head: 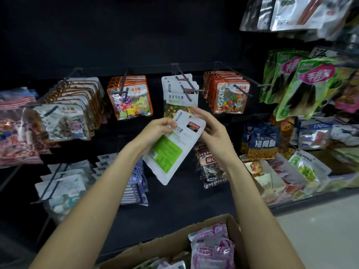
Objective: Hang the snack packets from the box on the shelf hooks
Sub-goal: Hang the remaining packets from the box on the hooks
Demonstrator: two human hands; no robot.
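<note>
Two hands hold our white packet (173,146) tilted before the shelf, its long axis running from lower left up to upper right, hole end toward the hook (186,85). Our left hand (159,129) grips its left edge; our right hand (210,129) seems to pinch the top right corner. Open dark space lies below, above the cardboard box (165,247).

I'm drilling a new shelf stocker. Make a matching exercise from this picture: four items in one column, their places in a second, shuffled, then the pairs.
Items
1. white packet with green label
2. pink packets
3. MOSAIC packets
4. green packets

Places
A. in the cardboard box
B. hanging far right
C. held between left hand and right hand
D. on the hook just right of the white hanging packets

Pairs: 1-C, 2-A, 3-D, 4-B
</note>
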